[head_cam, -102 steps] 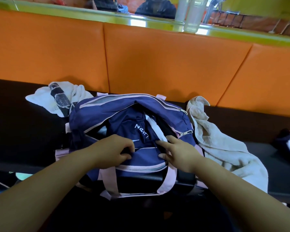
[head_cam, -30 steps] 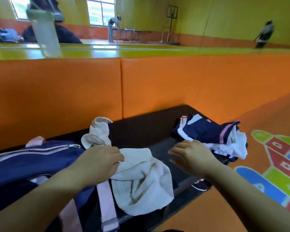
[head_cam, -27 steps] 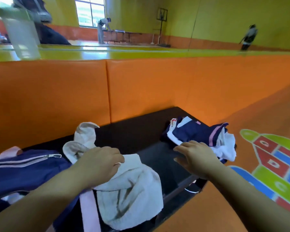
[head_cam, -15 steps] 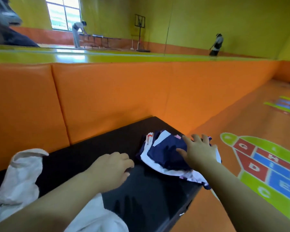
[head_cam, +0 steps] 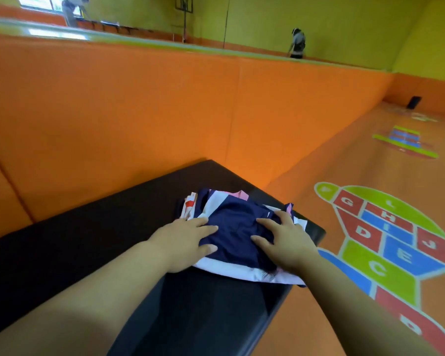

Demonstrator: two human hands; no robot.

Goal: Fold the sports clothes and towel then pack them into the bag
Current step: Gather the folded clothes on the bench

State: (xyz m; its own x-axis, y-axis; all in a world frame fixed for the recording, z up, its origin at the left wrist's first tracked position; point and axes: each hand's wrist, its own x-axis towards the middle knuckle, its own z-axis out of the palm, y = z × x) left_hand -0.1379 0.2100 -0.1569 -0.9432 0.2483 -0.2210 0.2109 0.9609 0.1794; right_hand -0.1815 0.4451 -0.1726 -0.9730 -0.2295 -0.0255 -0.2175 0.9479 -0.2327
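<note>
A crumpled pile of sports clothes [head_cam: 231, 222], navy with white, pink and red parts, lies at the far right end of the black bench [head_cam: 113, 242]. My left hand [head_cam: 183, 240] rests on the pile's left side, fingers spread flat. My right hand [head_cam: 283, 240] lies on its right side, fingers also spread over the cloth. Neither hand has lifted the pile. The bag and the towel are out of view to the left.
An orange padded wall [head_cam: 139, 106] runs behind the bench. The bench's right edge drops to an orange floor with a coloured hopscotch print [head_cam: 391, 240]. A person [head_cam: 297, 43] stands far off by the yellow wall.
My view has swung right, away from the bag and towel. My left hand has left the towel and joined my right hand on the clothes pile.
</note>
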